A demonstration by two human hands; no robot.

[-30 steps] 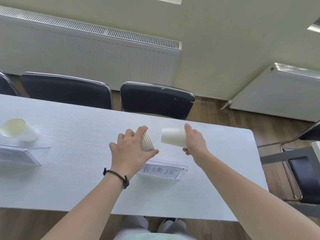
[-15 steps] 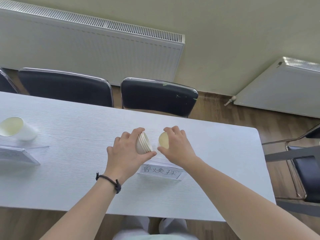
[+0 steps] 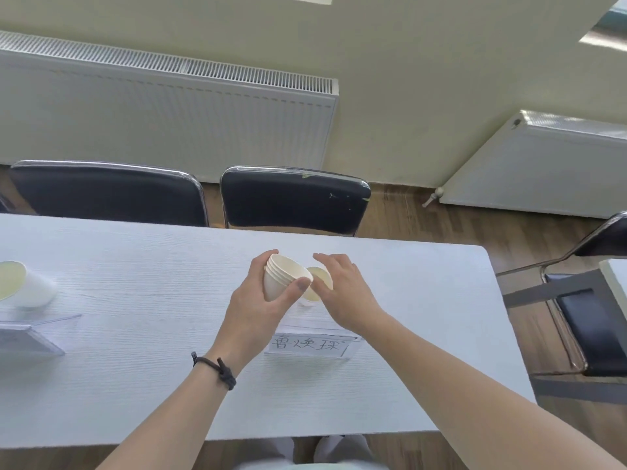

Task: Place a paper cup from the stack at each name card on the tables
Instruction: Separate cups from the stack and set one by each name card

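Observation:
My left hand is closed around a short stack of white paper cups, held tilted just above the white table. Right beside the stack, a single paper cup stands upright, mouth up, on the table. My right hand curls loosely around it, thumb in front and fingers behind. The cup is just behind a clear name card with handwritten characters. The stack and my thumb hide the cup's lower part.
At the far left another paper cup stands behind a second name card. Two black chairs are tucked in at the far side. A further chair and another table's corner are on the right.
My right hand turned the single cup from lying sideways in the air to upright and lowered it onto the table behind the name card. My left hand stayed close with the stack.

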